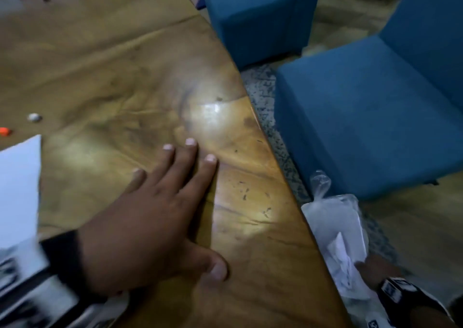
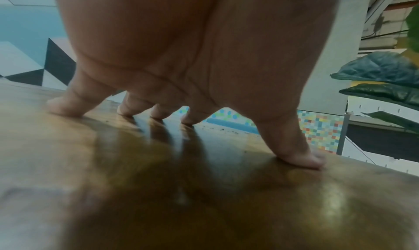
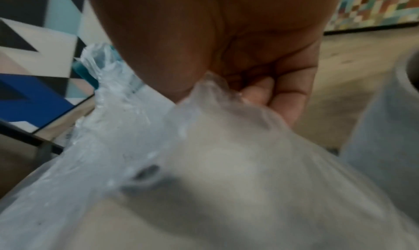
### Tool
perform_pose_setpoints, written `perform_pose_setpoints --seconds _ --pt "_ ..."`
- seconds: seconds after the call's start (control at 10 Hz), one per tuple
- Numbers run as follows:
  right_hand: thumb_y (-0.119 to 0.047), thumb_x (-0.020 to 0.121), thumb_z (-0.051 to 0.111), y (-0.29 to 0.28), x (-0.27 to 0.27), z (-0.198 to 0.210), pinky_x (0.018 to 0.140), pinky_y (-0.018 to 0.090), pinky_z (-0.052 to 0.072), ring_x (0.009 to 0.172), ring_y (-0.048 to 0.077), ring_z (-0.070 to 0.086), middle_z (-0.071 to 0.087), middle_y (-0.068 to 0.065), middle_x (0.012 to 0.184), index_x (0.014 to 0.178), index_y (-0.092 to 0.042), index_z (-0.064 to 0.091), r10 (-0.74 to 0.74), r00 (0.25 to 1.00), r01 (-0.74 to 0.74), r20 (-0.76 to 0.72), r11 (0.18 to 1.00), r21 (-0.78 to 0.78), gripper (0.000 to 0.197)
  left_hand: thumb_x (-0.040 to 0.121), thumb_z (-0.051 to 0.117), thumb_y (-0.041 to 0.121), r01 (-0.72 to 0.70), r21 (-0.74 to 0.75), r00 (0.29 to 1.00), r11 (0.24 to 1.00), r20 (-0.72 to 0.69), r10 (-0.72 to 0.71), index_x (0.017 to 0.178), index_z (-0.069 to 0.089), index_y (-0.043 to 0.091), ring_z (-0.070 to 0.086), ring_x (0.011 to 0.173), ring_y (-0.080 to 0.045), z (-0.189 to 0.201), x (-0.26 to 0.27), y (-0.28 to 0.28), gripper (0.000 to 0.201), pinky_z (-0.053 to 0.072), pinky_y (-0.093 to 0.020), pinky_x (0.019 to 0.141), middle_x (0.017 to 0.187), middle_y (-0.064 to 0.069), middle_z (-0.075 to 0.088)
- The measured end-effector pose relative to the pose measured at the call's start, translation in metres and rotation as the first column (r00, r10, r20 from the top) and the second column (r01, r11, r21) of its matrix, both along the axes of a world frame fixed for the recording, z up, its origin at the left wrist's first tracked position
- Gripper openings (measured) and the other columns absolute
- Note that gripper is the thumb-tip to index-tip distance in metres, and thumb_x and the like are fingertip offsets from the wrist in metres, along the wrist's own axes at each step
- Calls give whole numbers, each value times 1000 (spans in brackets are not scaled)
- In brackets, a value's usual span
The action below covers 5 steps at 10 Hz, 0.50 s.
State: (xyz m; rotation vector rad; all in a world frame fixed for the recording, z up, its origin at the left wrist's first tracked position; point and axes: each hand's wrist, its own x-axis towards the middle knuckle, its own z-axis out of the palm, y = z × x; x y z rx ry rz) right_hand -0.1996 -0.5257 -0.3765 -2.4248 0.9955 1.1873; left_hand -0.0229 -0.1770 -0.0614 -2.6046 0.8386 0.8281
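Nearest to me, my left hand (image 1: 150,222) lies palm down on the wooden table (image 1: 112,77). It is spread wide and holds nothing. From the left wrist camera I see its fingertips (image 2: 306,159) and thumb pressing on the glossy wood, with the palm arched a little above it. Just to the left of that wrist a white sheet (image 1: 17,189) rests on the table. It is blurred at its near end.

To the right of the left hand, past the table's edge and lower down, my right hand (image 1: 375,267) is clamped on a clear plastic bag (image 1: 335,222). The right wrist camera shows its fingers (image 3: 260,92) curled round the gathered plastic, and the bag's body bulges below the palm. The bag stands off the table, just beside its edge, with its twisted top sticking up ahead of the knuckles. Something white and papery shows through the film, but I cannot tell what it is.

Ahead of the right hand stands a blue upholstered seat (image 1: 363,117). A speckled rug (image 1: 265,97) runs between it and the table. A second blue seat (image 1: 255,14) sits farther ahead.

Well ahead and to the left of the left hand, a small white thing (image 1: 34,117) and a small orange thing (image 1: 4,131) lie on the wood near each other. Both are too blurred to identify.
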Motion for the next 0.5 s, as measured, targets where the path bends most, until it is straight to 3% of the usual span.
perform_pose_setpoints --seconds 0.1,0.2,0.3,0.4,0.5 --pt "-32 104 42 -6 5 46 76 24 35 120 25 60 64 13 128 127 -5 62 -29 998 30 53 999 -27 41 40 35 105 14 -75 999 997 46 -10 150 -35 33 -25 153 -32 3 2 -1 150 14 -61 122 162 -3 -39" --pt "-32 102 47 -7 14 103 86 28 42 120 25 59 61 15 132 126 -9 63 -5 995 8 96 1000 -28 37 56 62 92 -27 -189 1000 982 -5 26 158 -20 28 -21 154 -35 2 -4 1 146 10 -68 120 166 -6 -30" --pt "-20 95 60 -8 23 149 67 31 43 88 30 63 67 21 106 104 1 69 -37 976 37 215 999 1 25 62 70 84 -76 -246 997 966 -39 68 160 -13 25 -19 154 -32 8 -5 2 141 6 -65 122 167 -6 -28" --pt "-17 93 62 0 30 188 61 31 41 79 27 61 69 23 96 98 8 70 -5 965 9 261 1000 -15 27 68 66 83 -135 -318 991 939 -63 121 162 -7 20 -12 156 -30 9 -16 6 135 9 -60 124 169 -9 -19" --pt "-22 88 65 10 37 210 63 30 47 78 24 66 72 18 90 86 4 73 63 946 -46 319 997 -61 27 76 54 86 -164 -324 986 932 -21 166 162 -5 12 -12 156 -35 4 -35 1 128 6 -60 124 168 -16 -18"
